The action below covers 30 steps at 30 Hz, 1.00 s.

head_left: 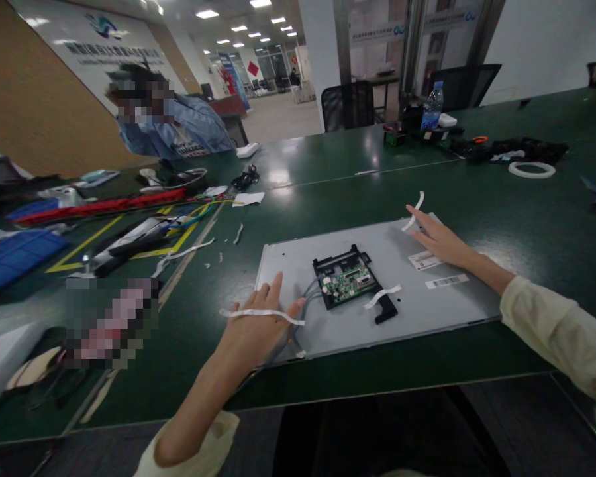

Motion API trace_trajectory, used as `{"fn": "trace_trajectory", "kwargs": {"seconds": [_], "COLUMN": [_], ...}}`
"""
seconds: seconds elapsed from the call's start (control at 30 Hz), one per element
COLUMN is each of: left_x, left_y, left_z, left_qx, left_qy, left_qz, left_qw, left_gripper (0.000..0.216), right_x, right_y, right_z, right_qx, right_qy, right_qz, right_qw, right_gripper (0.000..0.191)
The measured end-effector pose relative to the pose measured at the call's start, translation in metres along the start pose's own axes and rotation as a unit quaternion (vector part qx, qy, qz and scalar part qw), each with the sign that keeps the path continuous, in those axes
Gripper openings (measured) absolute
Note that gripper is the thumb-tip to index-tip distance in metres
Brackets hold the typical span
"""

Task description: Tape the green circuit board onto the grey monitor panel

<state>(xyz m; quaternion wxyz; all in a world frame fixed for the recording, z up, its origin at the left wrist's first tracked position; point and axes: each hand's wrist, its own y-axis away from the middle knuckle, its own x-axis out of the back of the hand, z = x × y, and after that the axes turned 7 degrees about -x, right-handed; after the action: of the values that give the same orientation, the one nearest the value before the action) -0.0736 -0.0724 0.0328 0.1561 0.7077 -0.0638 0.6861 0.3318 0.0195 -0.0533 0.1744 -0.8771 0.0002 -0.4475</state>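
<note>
The green worktop (308,199) carries a grey panel (392,265). A black bracket (386,306) lies near its centre. The left hand (255,331), at the panel's 8 o'clock, is spread, grasping nothing. The right hand (442,242), at 2 o'clock, extends its fingers. A circuit board (350,283) occupies the bracket. One white strip (262,312) crosses the left hand's back; a shorter strip (418,201) meets the right fingertips, grip indeterminable.

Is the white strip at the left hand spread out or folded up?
Spread out: the white strip stretches across the back of the left hand, both ends visible.
</note>
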Motion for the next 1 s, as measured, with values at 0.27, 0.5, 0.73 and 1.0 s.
{"fn": "trace_trajectory", "kwargs": {"seconds": [0.27, 0.5, 0.73, 1.0], "left_x": [0.007, 0.009, 0.009, 0.006], "left_y": [-0.025, -0.054, -0.072, -0.088], "left_z": [0.02, 0.029, 0.026, 0.038], "left_qx": [-0.15, -0.219, -0.242, -0.251], "left_qy": [0.136, 0.186, 0.226, 0.222], "left_qz": [0.034, -0.001, -0.005, 0.004], "left_qw": [0.979, 0.958, 0.943, 0.942], "left_gripper": [0.091, 0.092, 0.088, 0.087], "right_x": [-0.001, -0.002, -0.002, -0.001], "right_y": [0.0, -0.001, -0.001, -0.002], "right_z": [0.001, 0.0, 0.002, 0.002], "right_qx": [0.005, 0.035, 0.038, 0.046], "right_qy": [0.021, 0.052, 0.066, 0.061], "right_qz": [-0.009, -0.007, -0.014, -0.006], "right_qw": [1.0, 0.998, 0.997, 0.997], "right_gripper": [0.065, 0.067, 0.07, 0.068]}}
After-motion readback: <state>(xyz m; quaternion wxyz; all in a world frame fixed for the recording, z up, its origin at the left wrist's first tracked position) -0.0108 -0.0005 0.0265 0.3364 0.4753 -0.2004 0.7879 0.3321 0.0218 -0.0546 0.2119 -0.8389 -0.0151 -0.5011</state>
